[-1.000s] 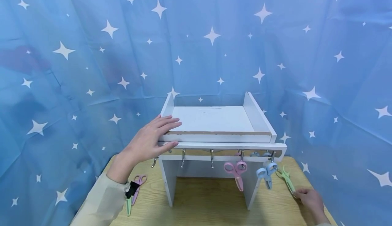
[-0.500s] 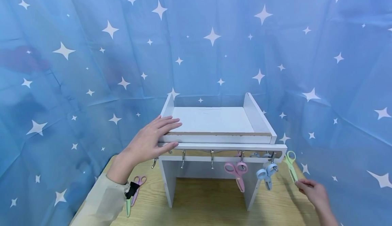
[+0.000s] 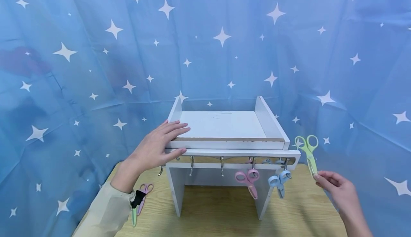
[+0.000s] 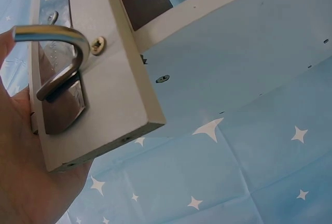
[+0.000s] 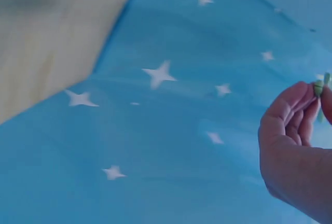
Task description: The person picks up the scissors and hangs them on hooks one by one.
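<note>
At its blade end, my right hand (image 3: 343, 190) pinches a pair of light green scissors (image 3: 309, 153), handles upward, right of the white shelf (image 3: 228, 145). In the right wrist view only a small green part (image 5: 318, 88) shows at the fingertips of the hand (image 5: 295, 136). My left hand (image 3: 157, 146) rests on the shelf's front left corner, fingers nearly straight and thumb along the front. The left wrist view shows this hand (image 4: 36, 182) against the board's end, beside a metal hook (image 4: 78, 53). Pink scissors (image 3: 248, 181) and blue scissors (image 3: 280, 183) hang from front hooks.
Purple scissors (image 3: 145, 194) and a green-bladed pair (image 3: 134, 216) with a black part lie on the wooden table (image 3: 221, 205) at the left. Bare hooks (image 3: 222, 167) line the shelf's front rail. A blue curtain (image 3: 205, 62) with white stars surrounds the table.
My right hand has lifted the green scissors from low by the table, up and to the right, and they now stand more upright. My left hand has stayed on the shelf.
</note>
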`<state>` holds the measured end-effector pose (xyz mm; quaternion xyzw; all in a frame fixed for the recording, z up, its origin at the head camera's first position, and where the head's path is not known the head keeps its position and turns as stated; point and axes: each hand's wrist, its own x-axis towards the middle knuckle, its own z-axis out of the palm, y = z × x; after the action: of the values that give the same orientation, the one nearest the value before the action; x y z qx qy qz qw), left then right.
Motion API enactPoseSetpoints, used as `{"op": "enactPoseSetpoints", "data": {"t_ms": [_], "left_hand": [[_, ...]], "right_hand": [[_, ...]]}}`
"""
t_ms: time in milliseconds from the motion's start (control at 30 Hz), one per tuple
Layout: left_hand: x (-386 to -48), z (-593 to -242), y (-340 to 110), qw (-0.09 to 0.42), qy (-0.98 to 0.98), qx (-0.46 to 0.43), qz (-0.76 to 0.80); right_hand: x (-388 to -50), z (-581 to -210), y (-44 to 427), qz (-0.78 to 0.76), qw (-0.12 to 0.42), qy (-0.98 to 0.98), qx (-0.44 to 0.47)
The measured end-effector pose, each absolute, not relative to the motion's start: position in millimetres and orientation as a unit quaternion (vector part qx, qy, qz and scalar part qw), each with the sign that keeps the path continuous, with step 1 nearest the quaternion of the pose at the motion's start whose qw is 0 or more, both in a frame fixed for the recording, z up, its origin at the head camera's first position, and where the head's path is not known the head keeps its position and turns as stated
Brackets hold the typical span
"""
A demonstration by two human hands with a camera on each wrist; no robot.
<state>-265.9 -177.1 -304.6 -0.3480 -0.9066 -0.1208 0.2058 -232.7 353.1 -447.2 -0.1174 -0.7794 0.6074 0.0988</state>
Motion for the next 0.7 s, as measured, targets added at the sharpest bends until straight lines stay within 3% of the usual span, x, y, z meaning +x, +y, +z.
{"op": "enactPoseSetpoints", "data": {"t_ms": [333, 700], "left_hand": [[-267, -305, -177, 0.213, -0.903, -0.354, -0.119], [-267, -305, -178, 0.215, -0.900, -0.358, -0.122]], "right_hand": [[-203, -410, 325, 0.694, 0.181, -0.695, -0.055], [-175, -390, 297, 0.685, 0.186, -0.703, -0.038]]}}
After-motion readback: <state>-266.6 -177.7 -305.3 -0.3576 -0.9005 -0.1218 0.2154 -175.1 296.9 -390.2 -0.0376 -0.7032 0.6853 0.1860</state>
